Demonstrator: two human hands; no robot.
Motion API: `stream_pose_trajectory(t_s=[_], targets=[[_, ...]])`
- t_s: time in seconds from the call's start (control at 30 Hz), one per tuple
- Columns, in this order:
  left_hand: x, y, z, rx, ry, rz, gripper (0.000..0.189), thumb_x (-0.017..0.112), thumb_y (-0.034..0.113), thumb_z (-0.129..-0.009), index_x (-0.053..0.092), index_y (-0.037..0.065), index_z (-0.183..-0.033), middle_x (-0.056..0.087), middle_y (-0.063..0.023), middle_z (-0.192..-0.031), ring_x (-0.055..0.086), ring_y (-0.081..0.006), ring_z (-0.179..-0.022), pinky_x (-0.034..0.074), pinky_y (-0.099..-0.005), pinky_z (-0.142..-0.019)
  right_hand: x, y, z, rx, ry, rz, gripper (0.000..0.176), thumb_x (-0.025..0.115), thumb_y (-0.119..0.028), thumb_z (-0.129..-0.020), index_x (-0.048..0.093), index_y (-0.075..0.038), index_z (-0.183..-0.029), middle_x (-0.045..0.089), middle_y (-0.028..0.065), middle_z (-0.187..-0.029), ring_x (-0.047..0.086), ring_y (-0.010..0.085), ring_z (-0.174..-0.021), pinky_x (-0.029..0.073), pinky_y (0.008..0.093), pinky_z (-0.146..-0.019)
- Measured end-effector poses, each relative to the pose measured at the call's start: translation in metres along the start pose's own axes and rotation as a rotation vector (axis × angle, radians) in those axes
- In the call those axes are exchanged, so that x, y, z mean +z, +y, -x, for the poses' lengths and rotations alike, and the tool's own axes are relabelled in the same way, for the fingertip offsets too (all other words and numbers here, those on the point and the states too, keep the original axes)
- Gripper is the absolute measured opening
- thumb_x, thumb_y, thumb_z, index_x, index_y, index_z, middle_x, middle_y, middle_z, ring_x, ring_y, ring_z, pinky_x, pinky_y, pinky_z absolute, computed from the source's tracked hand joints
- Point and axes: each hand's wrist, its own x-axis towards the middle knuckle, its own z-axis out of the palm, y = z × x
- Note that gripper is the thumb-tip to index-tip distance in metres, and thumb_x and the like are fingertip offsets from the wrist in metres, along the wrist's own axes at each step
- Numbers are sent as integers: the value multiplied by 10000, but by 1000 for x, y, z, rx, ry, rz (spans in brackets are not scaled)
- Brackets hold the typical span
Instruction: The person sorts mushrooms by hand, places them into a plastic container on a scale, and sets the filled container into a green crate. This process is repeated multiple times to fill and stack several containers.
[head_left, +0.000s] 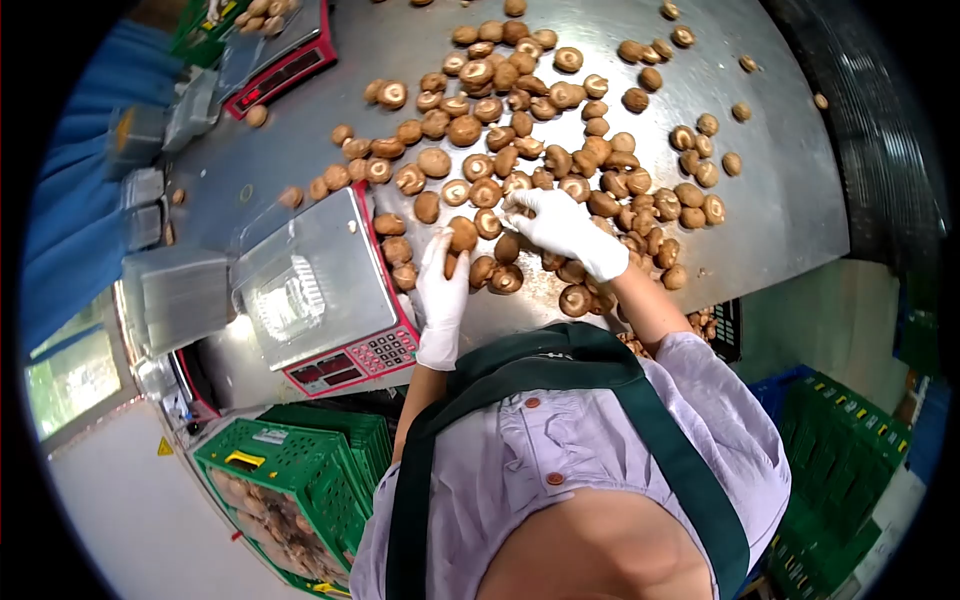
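Note:
My left hand [442, 295], in a white glove, is closed around a brown shiitake mushroom [462, 234] beside the scale. A second mushroom [450, 265] shows partly under its fingers. My right hand [562, 232], gloved too, hovers over the pile with fingers and thumb drawn together; what lies between the fingertips is too small to make out. Loose shiitake mushrooms [465, 130] spread across the metal table around both hands, some cap up, some showing pale gills and stems.
A red-edged scale [315, 280] stands left of my left hand, and another scale [285, 70] sits farther back. Clear plastic trays [178, 295] are stacked at the left. Green crates [290, 490] stand below the table's left side, and more green crates [840, 450] at the right.

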Motion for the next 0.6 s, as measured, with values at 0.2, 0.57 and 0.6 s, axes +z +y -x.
stream_pose_trajectory(t_s=[0.2, 0.57, 0.6], targets=[[-21, 3, 43, -70, 93, -27, 339, 655, 67, -767, 607, 42, -1102, 558, -165, -1183, 534, -286, -1087, 402, -356, -954, -9, -117, 40, -830, -222, 204, 213, 598, -215, -712, 577, -3, -727, 572, 142, -728, 585, 298, -681, 487, 382, -537], [5, -15, 29, -273, 194, -231, 837, 652, 181, -757, 159, -79, -1381, 179, -299, -1429, 192, -417, -1326, 173, -438, -1098, -21, -236, 139, -1469, 234, 474, 158, 548, -160, -696, 509, -19, -636, 451, 77, -624, 484, 200, -548, 420, 340, -488], [7, -17, 23, -284, 192, -301, 843, 654, 196, -750, 165, -69, -1384, 183, -300, -1427, 205, -431, -1312, 178, -447, -1093, -21, -236, 138, -1473, 219, 457, 159, 547, -159, -698, 508, -19, -636, 452, 77, -624, 485, 201, -547, 420, 341, -487]])
